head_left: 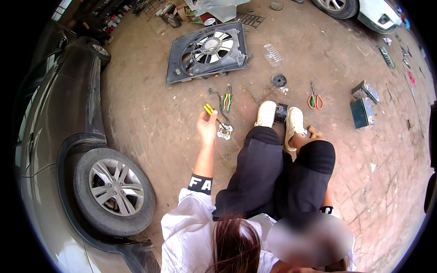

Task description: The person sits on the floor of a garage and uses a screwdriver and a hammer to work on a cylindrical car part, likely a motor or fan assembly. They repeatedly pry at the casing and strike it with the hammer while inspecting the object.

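My left hand (207, 127) is closed around a screwdriver (208, 108) with a yellow-and-black handle; its thin shaft points down toward a small whitish metal part (224, 131) on the ground. I cannot tell whether the tip touches that part. A dark cable (221, 105) runs from beside it. Between my two cream clogs stands a black cylindrical part (281, 112), like a small motor. My right forearm passes behind my bent right knee, and the right hand is hidden there.
Pliers (227, 98) and orange-handled scissors (315, 101) lie ahead. Beyond are a radiator fan assembly (207, 52), a black disc (278, 80) and a clear tray (272, 55). Two batteries (362, 113) stand right. A car wheel (114, 191) is close on my left.
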A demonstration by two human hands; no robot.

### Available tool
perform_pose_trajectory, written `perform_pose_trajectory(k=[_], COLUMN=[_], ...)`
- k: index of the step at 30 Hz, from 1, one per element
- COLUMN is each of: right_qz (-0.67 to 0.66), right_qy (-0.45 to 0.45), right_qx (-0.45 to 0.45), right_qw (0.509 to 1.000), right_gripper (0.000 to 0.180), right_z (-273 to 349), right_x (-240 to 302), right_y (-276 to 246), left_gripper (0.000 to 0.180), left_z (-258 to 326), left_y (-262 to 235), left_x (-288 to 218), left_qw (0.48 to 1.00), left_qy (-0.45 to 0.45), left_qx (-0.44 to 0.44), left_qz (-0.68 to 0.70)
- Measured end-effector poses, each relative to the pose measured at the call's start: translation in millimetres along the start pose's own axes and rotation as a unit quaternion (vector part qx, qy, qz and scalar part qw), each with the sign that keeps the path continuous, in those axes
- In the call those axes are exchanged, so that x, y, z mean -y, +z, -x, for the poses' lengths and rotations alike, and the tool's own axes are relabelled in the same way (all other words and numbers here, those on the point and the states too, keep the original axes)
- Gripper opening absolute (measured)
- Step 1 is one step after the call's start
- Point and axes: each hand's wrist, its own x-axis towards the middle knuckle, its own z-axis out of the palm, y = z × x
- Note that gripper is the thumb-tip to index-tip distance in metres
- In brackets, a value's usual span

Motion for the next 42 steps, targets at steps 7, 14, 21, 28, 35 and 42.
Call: perform_pose_trajectory(k=[7, 14, 21, 28, 35, 42], right_qz=[0.026, 0.033, 0.369, 0.108, -0.120, 0.044], right_qy=[-0.098, -0.254, -0.365, -0.206, -0.376, -0.474], right_qx=[0.013, 0.080, 0.328, -0.075, 0.001, 0.403], right_qw=[0.995, 0.963, 0.789, 0.970, 0.919, 0.781], right_gripper=[0.037, 0.034, 0.031, 0.042, 0.031, 0.035], right_z=[-89.7, -160.0, -273.2, -467.8, -367.0, -231.8], right_x=[130.6, 348.1, 386.1, 439.7, 528.2, 556.7], right_y=[-36.1, 1.7, 167.1, 371.6, 480.3, 358.8], left_gripper=[0.022, 0.022, 0.026, 0.032, 0.033, 0.019], left_z=[71.4, 77.3, 34.5, -49.8, -114.4, -90.4], left_y=[-71.0, 34.3, 102.2, 110.2, 116.2, 147.2], left_x=[-125.6, -196.2, -129.5, -83.5, -83.8, -77.0], left_qw=[0.973, 0.961, 0.735, 0.780, 0.782, 0.771], left_qy=[0.178, 0.233, 0.300, 0.032, -0.079, -0.103], left_qx=[-0.147, 0.113, 0.388, 0.285, 0.373, 0.402], left_qz=[-0.012, -0.097, -0.468, -0.556, -0.493, -0.483])
